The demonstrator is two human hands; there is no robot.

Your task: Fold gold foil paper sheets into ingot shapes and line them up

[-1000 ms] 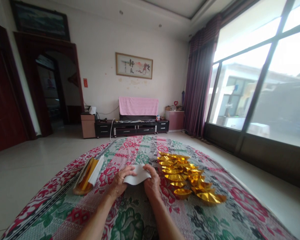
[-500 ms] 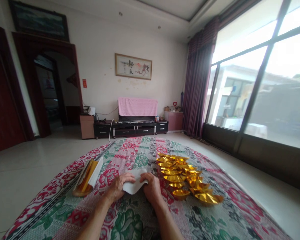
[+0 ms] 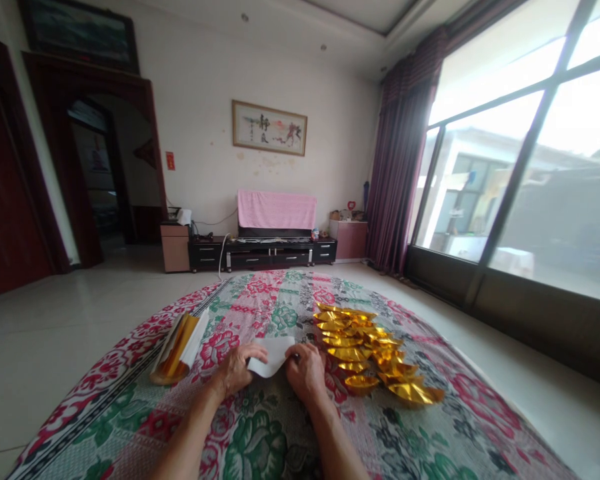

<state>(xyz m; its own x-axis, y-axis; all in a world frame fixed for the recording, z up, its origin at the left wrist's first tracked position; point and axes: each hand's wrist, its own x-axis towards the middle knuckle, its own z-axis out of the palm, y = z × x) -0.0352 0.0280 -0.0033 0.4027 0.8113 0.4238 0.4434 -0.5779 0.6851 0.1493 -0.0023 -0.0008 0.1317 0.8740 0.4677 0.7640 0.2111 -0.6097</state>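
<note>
A white sheet of paper (image 3: 270,357) is stretched between my two hands, its near edge curving down. My left hand (image 3: 241,368) pinches the left side of the sheet, thumb and fingers closed on it. On the opposite edge, my right hand (image 3: 306,371) grips the paper with curled fingers. Several folded gold foil boat shapes (image 3: 363,384) lie in rows to the right of my right hand. A stack of gold and white sheets (image 3: 179,348), partly curled, rests at the left.
A flowered cloth (image 3: 257,450) covers the round table under my hands. Beyond it stand a low black cabinet (image 3: 250,260) and a pink cloth (image 3: 277,210) over a screen. Large windows and a purple curtain (image 3: 397,160) are at the right.
My hands have moved slightly apart, and the paper between them shows flatter and wider. The view has shifted slightly.
</note>
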